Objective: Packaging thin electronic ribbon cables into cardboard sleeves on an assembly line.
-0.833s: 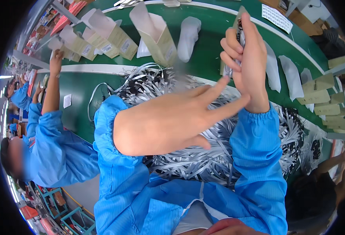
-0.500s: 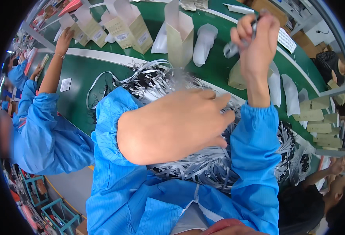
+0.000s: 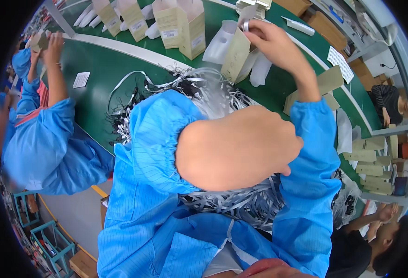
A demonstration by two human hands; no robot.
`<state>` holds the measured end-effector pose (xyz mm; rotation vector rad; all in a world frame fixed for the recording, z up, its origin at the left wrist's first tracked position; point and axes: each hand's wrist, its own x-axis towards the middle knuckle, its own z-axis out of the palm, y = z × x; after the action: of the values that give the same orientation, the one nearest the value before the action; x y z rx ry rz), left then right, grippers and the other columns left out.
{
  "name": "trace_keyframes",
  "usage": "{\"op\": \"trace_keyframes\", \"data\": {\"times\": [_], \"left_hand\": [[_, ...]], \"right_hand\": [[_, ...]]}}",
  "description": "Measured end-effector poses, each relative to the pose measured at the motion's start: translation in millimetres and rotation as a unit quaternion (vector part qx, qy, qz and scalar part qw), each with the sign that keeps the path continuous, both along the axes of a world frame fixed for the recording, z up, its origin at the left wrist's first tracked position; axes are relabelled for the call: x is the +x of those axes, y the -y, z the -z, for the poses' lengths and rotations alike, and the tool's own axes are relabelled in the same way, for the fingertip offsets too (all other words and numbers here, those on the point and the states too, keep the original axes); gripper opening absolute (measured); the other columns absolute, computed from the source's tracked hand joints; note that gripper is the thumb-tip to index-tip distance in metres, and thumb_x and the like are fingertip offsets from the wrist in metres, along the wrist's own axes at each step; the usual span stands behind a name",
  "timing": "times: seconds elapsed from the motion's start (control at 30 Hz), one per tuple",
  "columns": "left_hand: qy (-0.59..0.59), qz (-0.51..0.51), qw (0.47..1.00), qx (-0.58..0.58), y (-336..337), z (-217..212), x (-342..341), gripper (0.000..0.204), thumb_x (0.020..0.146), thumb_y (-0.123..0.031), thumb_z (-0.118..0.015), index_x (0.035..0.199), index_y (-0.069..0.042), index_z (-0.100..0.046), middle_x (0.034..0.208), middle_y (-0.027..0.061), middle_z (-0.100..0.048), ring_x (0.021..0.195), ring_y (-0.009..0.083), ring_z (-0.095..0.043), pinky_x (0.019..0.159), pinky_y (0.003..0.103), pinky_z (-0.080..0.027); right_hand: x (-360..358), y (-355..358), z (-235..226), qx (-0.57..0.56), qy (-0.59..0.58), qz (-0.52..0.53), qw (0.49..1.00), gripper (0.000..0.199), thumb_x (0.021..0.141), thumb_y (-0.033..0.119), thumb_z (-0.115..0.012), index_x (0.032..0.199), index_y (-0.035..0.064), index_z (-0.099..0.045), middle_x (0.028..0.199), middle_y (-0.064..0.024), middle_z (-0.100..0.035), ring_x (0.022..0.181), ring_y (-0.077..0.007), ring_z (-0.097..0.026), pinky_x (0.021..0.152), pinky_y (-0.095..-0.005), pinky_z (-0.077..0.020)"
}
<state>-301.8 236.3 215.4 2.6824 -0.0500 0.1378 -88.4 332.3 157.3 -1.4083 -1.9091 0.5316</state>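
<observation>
My left hand (image 3: 239,150) spreads its back over a heap of grey straps (image 3: 241,201) with black cords. Its fingers bend down out of sight, so I cannot tell whether they hold anything. Farther off, my right hand (image 3: 276,46) is at the top of an open cream-coloured box (image 3: 235,58), fingers bent around a small piece of grey strap (image 3: 245,25). How far the strap reaches into the box is hidden. Translucent white sleeves (image 3: 219,45) stand or lie on both sides of this box.
Several open boxes (image 3: 192,34) line the green table (image 3: 104,60) at the far left. Another box (image 3: 329,83) stands by my right wrist, and a stack of boxes (image 3: 375,160) is at right. A co-worker's hand (image 3: 53,48) works at left.
My right hand has come left and slightly down, from mid-air to the open box's top. My left hand has shifted right, its fingers now curled under. The co-worker at left now handles a box.
</observation>
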Motion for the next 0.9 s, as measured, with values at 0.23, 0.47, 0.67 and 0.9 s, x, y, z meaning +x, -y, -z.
{"op": "trace_keyframes", "data": {"times": [0.23,0.47,0.67,0.9], "left_hand": [[0.0,-0.009,1.0,0.009,-0.3,-4.9,-5.0,0.036,0.091,-0.034,-0.067,0.099,0.001,-0.06,0.078,0.0131,-0.064,0.08,0.0318,-0.067,0.068,0.041,-0.054],[0.005,-0.04,0.999,0.035,-3.9,-10.4,-7.4,0.033,0.092,-0.032,-0.066,0.098,0.001,-0.061,0.077,0.014,-0.064,0.079,0.0332,-0.066,0.068,0.041,-0.054],[0.082,-0.12,0.987,0.07,-26.0,3.0,-4.2,0.017,0.086,-0.018,-0.07,0.083,-0.001,-0.069,0.082,0.0175,-0.067,0.081,0.0343,-0.068,0.069,0.042,-0.054],[0.07,-0.112,0.988,0.077,-32.8,24.6,21.5,0.021,0.089,-0.02,-0.067,0.097,-0.001,-0.067,0.086,0.0194,-0.066,0.084,0.0384,-0.066,0.072,0.045,-0.053]], "right_hand": [[9.5,2.5,-8.0,-0.001,0.1,-0.032,0.994,0.02,0.088,0.008,-0.065,0.103,-0.003,-0.07,0.092,-0.0159,-0.073,0.078,-0.0262,-0.071,0.071,-0.0347,-0.055],[10.0,22.9,-26.0,0.16,0.152,0.044,0.974,0.02,0.087,0.012,-0.069,0.101,-0.0021,-0.07,0.084,-0.0155,-0.072,0.071,-0.026,-0.071,0.066,-0.0343,-0.0549],[22.0,91.8,-44.8,0.056,0.143,0.131,0.979,0.02,0.086,0.013,-0.07,0.101,-0.0012,-0.069,0.086,-0.0156,-0.07,0.075,-0.0256,-0.069,0.069,-0.0348,-0.0538],[81.0,144.1,42.9,-0.201,0.162,0.05,0.965,0.027,0.077,0.012,-0.077,0.1,0.004,-0.067,0.088,-0.0121,-0.068,0.08,-0.0267,-0.066,0.07,-0.0352,-0.0514]]}}
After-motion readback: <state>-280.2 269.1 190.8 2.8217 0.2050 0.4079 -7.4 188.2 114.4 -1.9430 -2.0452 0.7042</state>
